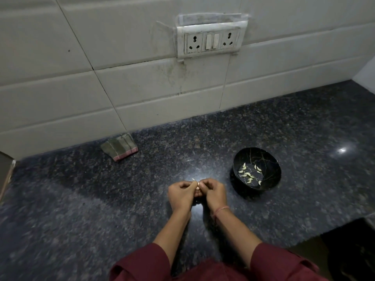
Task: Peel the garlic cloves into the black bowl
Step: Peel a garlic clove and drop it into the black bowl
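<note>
Black bowl (268,159) holds scattered pale peeled cloves (248,175); another clove (197,185) held leftward.

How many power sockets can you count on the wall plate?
2: the left socket at the plate's left end, the right socket at its right end, two switches between. None looks hidden.

Dark speckled granite counter (101,209): black bowl (272,186), folded cloth (119,147).

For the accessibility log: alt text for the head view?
The left hand and right hand pinch a garlic clove between them over a dark speckled counter. A black bowl holding peeled cloves sits to their right; a folded cloth lies by the tiled wall, which carries a socket panel.
</note>
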